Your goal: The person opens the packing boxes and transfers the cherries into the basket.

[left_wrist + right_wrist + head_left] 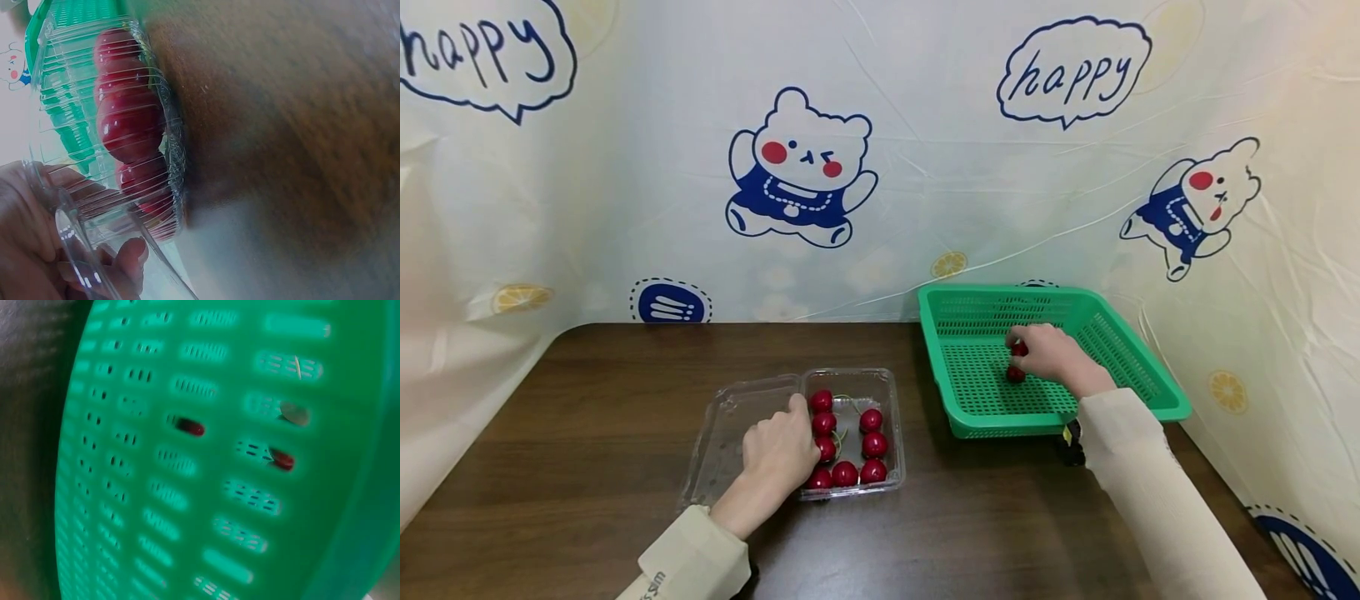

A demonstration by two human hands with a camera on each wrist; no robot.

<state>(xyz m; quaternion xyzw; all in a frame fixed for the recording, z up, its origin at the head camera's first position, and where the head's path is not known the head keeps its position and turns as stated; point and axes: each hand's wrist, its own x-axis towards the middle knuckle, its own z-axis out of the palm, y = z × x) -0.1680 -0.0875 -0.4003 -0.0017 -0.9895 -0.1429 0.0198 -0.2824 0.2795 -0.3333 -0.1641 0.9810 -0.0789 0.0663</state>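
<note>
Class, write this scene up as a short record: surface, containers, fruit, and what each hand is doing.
Surface: brown table
Left container: clear plastic box, lid open to its left
Right container: green basket
Fruit: red cherries; eight visible in the box, two in the basket
Left hand: holds the box's lid side
Right hand: pinches a cherry inside the basket

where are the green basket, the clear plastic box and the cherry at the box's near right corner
green basket (1126,352): head view, on its right side wall
clear plastic box (850,382): head view, on its back wall
cherry (873,472): head view, middle of its visible skin
</note>
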